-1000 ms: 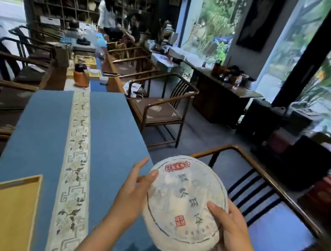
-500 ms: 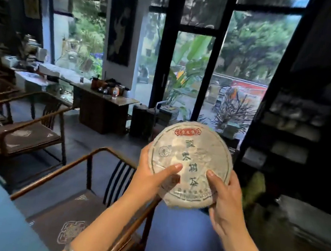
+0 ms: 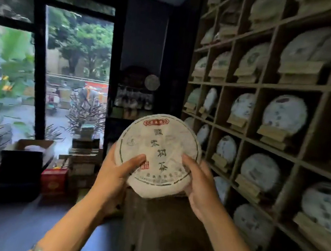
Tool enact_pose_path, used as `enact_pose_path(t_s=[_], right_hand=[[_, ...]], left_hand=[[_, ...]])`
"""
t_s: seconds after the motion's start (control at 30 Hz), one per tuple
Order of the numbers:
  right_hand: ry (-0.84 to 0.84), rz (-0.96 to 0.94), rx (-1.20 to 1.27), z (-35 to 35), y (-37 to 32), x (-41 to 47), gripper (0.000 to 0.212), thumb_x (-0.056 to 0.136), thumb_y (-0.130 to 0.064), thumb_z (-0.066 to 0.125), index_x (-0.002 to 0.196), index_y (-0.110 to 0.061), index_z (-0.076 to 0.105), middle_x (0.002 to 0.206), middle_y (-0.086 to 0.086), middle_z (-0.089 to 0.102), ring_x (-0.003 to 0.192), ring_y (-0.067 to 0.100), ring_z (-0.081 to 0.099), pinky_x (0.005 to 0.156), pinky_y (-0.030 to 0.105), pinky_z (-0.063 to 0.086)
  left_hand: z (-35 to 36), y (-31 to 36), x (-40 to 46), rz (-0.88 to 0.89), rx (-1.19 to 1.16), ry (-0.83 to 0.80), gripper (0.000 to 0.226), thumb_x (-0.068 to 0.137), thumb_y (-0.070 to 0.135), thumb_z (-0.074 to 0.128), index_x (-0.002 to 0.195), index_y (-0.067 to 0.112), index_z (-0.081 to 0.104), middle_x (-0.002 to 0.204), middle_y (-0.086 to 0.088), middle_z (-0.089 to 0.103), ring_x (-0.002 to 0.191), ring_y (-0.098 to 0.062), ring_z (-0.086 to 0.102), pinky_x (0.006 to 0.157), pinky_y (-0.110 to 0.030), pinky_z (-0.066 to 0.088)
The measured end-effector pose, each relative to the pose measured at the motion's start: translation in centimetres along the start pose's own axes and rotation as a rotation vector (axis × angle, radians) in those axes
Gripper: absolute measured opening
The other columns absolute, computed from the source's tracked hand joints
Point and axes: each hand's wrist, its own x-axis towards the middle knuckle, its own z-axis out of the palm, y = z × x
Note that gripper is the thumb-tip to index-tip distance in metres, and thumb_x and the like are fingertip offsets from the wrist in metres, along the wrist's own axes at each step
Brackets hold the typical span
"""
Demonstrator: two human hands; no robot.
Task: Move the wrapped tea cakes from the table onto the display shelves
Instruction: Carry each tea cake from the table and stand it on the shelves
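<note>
Since 1 s ago the view has swung from the table, past the windows, to the display shelves (image 3: pixel 260 90), so the carry looks nearly done w/ placement next. The wrapped tea cake (image 3: pixel 157 152) is upright at chest height, face toward the camera, just left of the shelves. The left hand (image 3: pixel 116 174) and right hand (image 3: pixel 198 186) grip its lower edges, thumbs across the front.
</note>
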Motion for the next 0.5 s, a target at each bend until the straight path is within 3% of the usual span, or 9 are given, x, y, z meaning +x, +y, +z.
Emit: enact_pose_path(t_s=[0.07, 0.13, 0.23, 0.3, 0.37, 0.4, 0.5], right_hand=[[0.074, 0.033, -0.121, -2.6, -2.6, 0.4, 0.030, 0.089, -0.040, 0.066, 0.117, -0.030, 0.062, 0.108, -0.001, 0.076, 0.096, 0.016, 0.073, 0.073, 0.034, 0.060], [0.208, 0.060, -0.333, -5.0, -5.4, 0.4, 0.022, 0.091, -0.054, 0.056, 0.103, -0.036, 0.062, 0.105, -0.002, 0.073, 0.095, 0.016, 0.069, 0.080, 0.036, 0.057], [0.444, -0.093, -0.563, -7.6, -9.5, -0.9, 0.026, 0.095, -0.057, 0.047, 0.082, -0.043, 0.064, 0.090, -0.014, 0.071, 0.090, 0.006, 0.067, 0.079, 0.031, 0.050], [0.514, -0.247, -0.605, -8.7, -10.9, -1.9, 0.015, 0.094, -0.054, 0.053, 0.103, -0.046, 0.062, 0.100, -0.022, 0.065, 0.098, -0.001, 0.063, 0.077, 0.021, 0.048], [0.520, -0.314, -0.610, -9.2, -11.4, -2.9, 0.043, 0.090, -0.049, 0.062, 0.129, -0.040, 0.046, 0.114, -0.021, 0.056, 0.100, -0.011, 0.059, 0.071, 0.009, 0.050], [0.517, -0.311, -0.611, -9.5, -11.3, -3.3, 0.051, 0.089, -0.046, 0.065, 0.134, -0.041, 0.040, 0.119, -0.021, 0.055, 0.100, -0.013, 0.059, 0.074, 0.010, 0.053], [0.605, -0.325, -0.583, -9.7, -11.1, -5.2, 0.071, 0.088, -0.034, 0.071, 0.146, -0.037, 0.030, 0.131, -0.018, 0.054, 0.117, 0.003, 0.056, 0.103, 0.036, 0.050]], left_hand=[[2.8, -0.9, 1.5, -0.014, -0.050, -0.051, 0.064, 0.069, 0.021, 0.083, 0.129, 0.022, 0.059, 0.120, -0.010, 0.071, 0.109, -0.031, 0.068, 0.087, -0.049, 0.057], [5.4, -1.6, 2.7, -0.015, -0.079, -0.111, 0.070, 0.068, 0.027, 0.084, 0.131, 0.021, 0.057, 0.122, -0.009, 0.069, 0.112, -0.030, 0.067, 0.094, -0.055, 0.052], [9.2, -2.4, 4.4, 0.017, -0.127, -0.208, 0.068, 0.074, 0.022, 0.085, 0.135, 0.023, 0.054, 0.126, -0.007, 0.067, 0.113, -0.028, 0.066, 0.091, -0.058, 0.053], [11.6, -3.0, 4.9, 0.019, -0.150, -0.279, 0.071, 0.073, 0.024, 0.085, 0.136, 0.026, 0.052, 0.127, -0.005, 0.066, 0.113, -0.026, 0.066, 0.089, -0.056, 0.055], [13.6, -3.6, 4.9, 0.002, -0.188, -0.355, 0.074, 0.070, 0.028, 0.087, 0.135, 0.028, 0.052, 0.126, -0.002, 0.068, 0.113, -0.024, 0.067, 0.087, -0.052, 0.057], [14.6, -3.8, 4.8, -0.006, -0.202, -0.399, 0.074, 0.069, 0.029, 0.088, 0.134, 0.029, 0.053, 0.125, -0.001, 0.068, 0.112, -0.023, 0.067, 0.086, -0.050, 0.058], [17.2, -4.5, 4.3, -0.031, -0.243, -0.544, 0.073, 0.066, 0.031, 0.090, 0.131, 0.031, 0.056, 0.123, 0.000, 0.070, 0.110, -0.023, 0.068, 0.082, -0.046, 0.059]])
